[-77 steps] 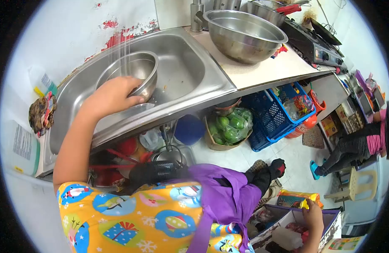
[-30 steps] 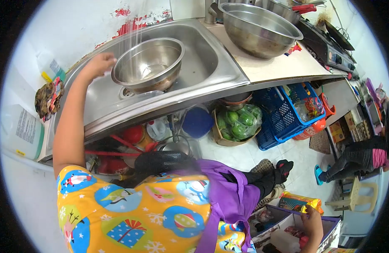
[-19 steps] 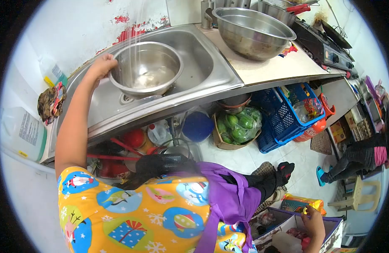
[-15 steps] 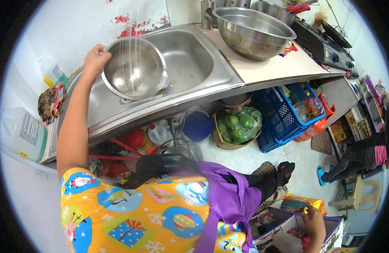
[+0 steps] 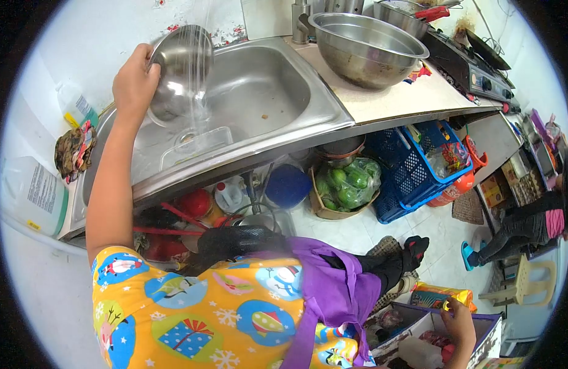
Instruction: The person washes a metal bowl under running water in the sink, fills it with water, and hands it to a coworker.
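Clasping a tilted steel bowl [image 5: 174, 71] by its rim, the left hand [image 5: 135, 85] is closed.

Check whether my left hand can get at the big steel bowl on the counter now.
Probably not as things stand: your left hand holds the smaller bowl, and the sink lies between it and the big steel bowl. Nothing covers that bowl, though, so with its grip freed the hand might reach.

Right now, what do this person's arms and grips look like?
The left grip and right grip are bare human hands, without visible gloves or jewellery. The left arm's short yellow-orange fabric sleeve carries blue patches with cartoon figures. No right sleeve is visible.
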Motion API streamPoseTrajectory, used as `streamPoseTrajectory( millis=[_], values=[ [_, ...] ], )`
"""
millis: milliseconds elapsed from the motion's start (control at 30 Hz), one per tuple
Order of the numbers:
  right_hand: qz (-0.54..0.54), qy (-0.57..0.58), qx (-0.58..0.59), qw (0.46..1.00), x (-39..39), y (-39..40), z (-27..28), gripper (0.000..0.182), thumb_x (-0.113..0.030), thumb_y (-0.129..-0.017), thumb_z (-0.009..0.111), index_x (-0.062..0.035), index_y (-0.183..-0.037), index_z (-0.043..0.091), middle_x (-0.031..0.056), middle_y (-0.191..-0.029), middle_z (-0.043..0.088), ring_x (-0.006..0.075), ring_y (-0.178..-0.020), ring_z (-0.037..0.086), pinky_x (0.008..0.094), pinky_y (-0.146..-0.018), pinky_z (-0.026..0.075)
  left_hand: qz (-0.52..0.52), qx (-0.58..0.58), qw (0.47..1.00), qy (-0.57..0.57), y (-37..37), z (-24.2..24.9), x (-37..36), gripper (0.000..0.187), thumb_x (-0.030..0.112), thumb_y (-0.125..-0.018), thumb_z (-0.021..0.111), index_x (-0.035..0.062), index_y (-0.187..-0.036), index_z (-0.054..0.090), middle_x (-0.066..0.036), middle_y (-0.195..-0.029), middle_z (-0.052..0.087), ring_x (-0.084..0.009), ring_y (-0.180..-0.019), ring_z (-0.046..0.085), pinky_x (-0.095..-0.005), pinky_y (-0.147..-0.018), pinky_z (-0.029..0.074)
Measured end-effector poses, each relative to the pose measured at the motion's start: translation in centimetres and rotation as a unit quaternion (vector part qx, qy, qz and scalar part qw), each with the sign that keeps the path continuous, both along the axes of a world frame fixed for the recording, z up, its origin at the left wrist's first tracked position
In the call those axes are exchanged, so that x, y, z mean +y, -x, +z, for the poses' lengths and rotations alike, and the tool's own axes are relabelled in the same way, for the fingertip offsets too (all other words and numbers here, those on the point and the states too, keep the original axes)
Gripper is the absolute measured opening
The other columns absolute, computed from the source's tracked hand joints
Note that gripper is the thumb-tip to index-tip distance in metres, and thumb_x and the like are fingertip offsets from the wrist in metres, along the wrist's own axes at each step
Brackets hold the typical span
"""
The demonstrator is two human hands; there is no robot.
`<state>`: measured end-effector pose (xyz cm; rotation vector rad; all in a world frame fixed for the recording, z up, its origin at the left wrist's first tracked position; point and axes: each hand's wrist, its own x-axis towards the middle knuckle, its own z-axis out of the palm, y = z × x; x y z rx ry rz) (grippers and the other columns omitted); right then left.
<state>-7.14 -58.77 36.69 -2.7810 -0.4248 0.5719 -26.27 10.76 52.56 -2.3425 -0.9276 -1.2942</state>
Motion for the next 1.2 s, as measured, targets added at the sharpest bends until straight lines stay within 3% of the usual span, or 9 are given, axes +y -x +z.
streamPoseTrajectory(
  millis=[100, 200, 333, 533, 767, 867, 1000, 1033, 1200],
  values=[
    [0.023, -0.003, -0.016, 1.000, -1.3, -0.4, -1.3, 0.033, -0.009, -0.077, 0.069, -0.0023, -0.109, 0.064, 0.0237, -0.100, 0.067, 0.0396, -0.096, 0.065, 0.0416, -0.084, 0.050, -0.098, -0.079, 0.965, 0.230, 0.7, -1.6, 5.0, 0.032, 0.016, -0.079, 0.061, 0.0045, -0.108, 0.059, -0.007, -0.083, 0.065, -0.0176, -0.073, 0.060, -0.0318, -0.070, 0.047],
    [0.010, 0.002, 0.000, 1.000, -0.7, -0.3, -1.1, 0.033, -0.009, -0.077, 0.069, -0.0031, -0.109, 0.064, 0.0234, -0.100, 0.067, 0.0397, -0.096, 0.065, 0.0417, -0.083, 0.050, -0.193, -0.149, 0.833, 0.497, 0.2, -2.8, 4.8, 0.028, 0.015, -0.081, 0.059, 0.0023, -0.106, 0.059, -0.001, -0.087, 0.058, -0.0125, -0.074, 0.053, -0.0274, -0.069, 0.045],
    [0.013, 0.019, 0.000, 1.000, -0.8, -0.4, -1.4, 0.033, -0.008, -0.077, 0.069, -0.0041, -0.109, 0.064, 0.0228, -0.099, 0.067, 0.0392, -0.096, 0.065, 0.0414, -0.083, 0.050, -0.224, -0.095, 0.749, 0.616, -0.2, -3.1, 4.8, 0.034, 0.016, -0.078, 0.061, 0.0087, -0.111, 0.059, 0.003, -0.084, 0.056, -0.0069, -0.072, 0.052, -0.0249, -0.068, 0.045],
    [-0.021, 0.029, 0.021, 0.999, 0.7, 0.1, 0.0, 0.032, -0.007, -0.078, 0.068, -0.0040, -0.109, 0.064, 0.0229, -0.098, 0.068, 0.0385, -0.096, 0.065, 0.0410, -0.083, 0.050, -0.190, -0.098, 0.755, 0.619, -0.9, -3.2, 1.1, 0.057, 0.019, -0.079, 0.058, 0.0120, -0.135, 0.046, 0.005, -0.081, 0.053, -0.0056, -0.067, 0.047, -0.0244, -0.067, 0.044],
    [0.019, 0.033, -0.016, 0.999, -1.3, -0.3, -1.9, 0.034, -0.010, -0.079, 0.069, -0.0049, -0.112, 0.064, 0.0230, -0.101, 0.067, 0.0387, -0.098, 0.064, 0.0419, -0.085, 0.051, -0.107, -0.026, 0.812, 0.574, 1.9, -2.0, 4.5, 0.045, 0.024, -0.083, 0.055, 0.0149, -0.127, 0.056, 0.003, -0.080, 0.054, -0.0066, -0.066, 0.047, -0.0240, -0.064, 0.044],
    [0.028, 0.045, -0.012, 0.999, -0.8, -0.2, -1.1, 0.035, -0.012, -0.079, 0.069, -0.0046, -0.112, 0.064, 0.0225, -0.103, 0.067, 0.0383, -0.100, 0.064, 0.0425, -0.087, 0.050, -0.045, 0.002, 0.818, 0.573, 2.1, -1.9, 5.6, 0.042, 0.030, -0.087, 0.053, 0.0156, -0.126, 0.056, 0.000, -0.092, 0.057, -0.0099, -0.065, 0.048, -0.0267, -0.060, 0.045],
    [0.009, 0.029, -0.006, 1.000, -0.6, 0.0, -0.6, 0.036, -0.013, -0.078, 0.070, -0.0036, -0.112, 0.064, 0.0220, -0.106, 0.067, 0.0382, -0.101, 0.063, 0.0423, -0.088, 0.049, -0.049, 0.032, 0.826, 0.560, 1.9, -2.5, 4.9, 0.047, 0.025, -0.088, 0.051, 0.0139, -0.135, 0.048, -0.004, -0.102, 0.059, -0.0140, -0.075, 0.056, -0.0343, -0.070, 0.054],
    [0.009, 0.030, -0.005, 0.999, -0.5, 0.0, -0.6, 0.036, -0.013, -0.078, 0.070, -0.0033, -0.113, 0.064, 0.0220, -0.106, 0.067, 0.0383, -0.101, 0.063, 0.0422, -0.088, 0.049, -0.049, 0.028, 0.823, 0.565, 1.7, -2.5, 4.0, 0.048, 0.021, -0.086, 0.053, 0.0130, -0.133, 0.049, -0.004, -0.095, 0.062, -0.0141, -0.078, 0.060, -0.0367, -0.073, 0.055],
    [0.008, 0.031, -0.005, 0.999, -1.0, -0.3, -1.2, 0.036, -0.013, -0.078, 0.069, -0.0023, -0.112, 0.064, 0.0216, -0.106, 0.067, 0.0384, -0.102, 0.063, 0.0421, -0.088, 0.049, 0.017, 0.165, 0.860, 0.482, 1.9, -2.7, 4.0, 0.057, 0.021, -0.085, 0.056, 0.0114, -0.140, 0.045, -0.009, -0.107, 0.064, -0.0206, -0.092, 0.063, -0.0400, -0.079, 0.054]
  ],
)
